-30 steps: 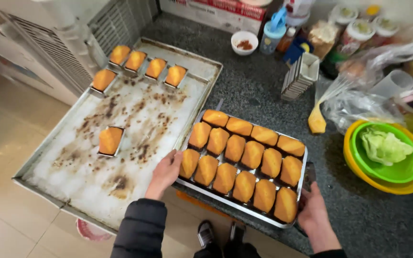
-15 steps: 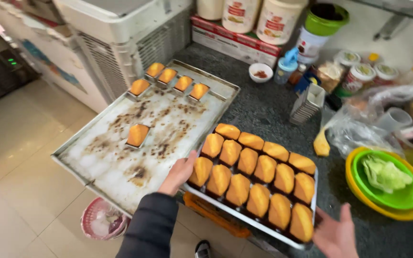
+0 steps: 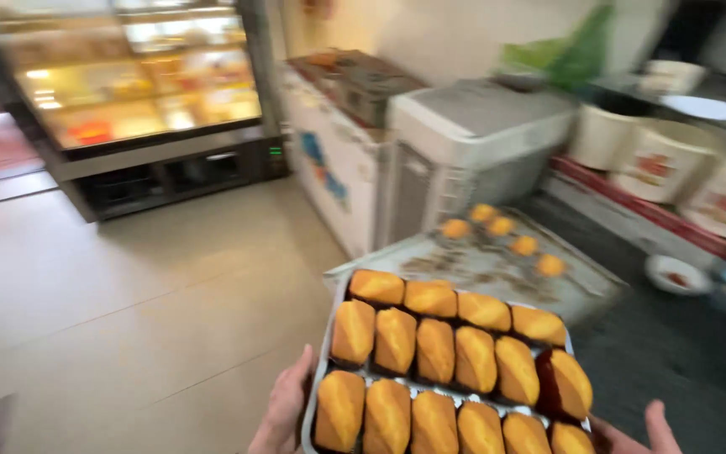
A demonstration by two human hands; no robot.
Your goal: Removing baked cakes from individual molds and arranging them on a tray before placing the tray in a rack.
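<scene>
I hold a small metal tray packed with several golden oblong cakes in rows, lifted in front of me. My left hand grips its left edge. My right hand holds the right edge at the bottom of the view, mostly cut off. Behind the tray lies a large greasy baking sheet with a few small cakes left on it.
A white appliance stands behind the baking sheet. Large white tubs and a small white bowl sit on the dark counter at right. A lit glass display case stands across the tiled floor at left.
The tray has come up off the counter and swung left with my view. The counter's right side has gone out of sight; floor and display case now appear.
</scene>
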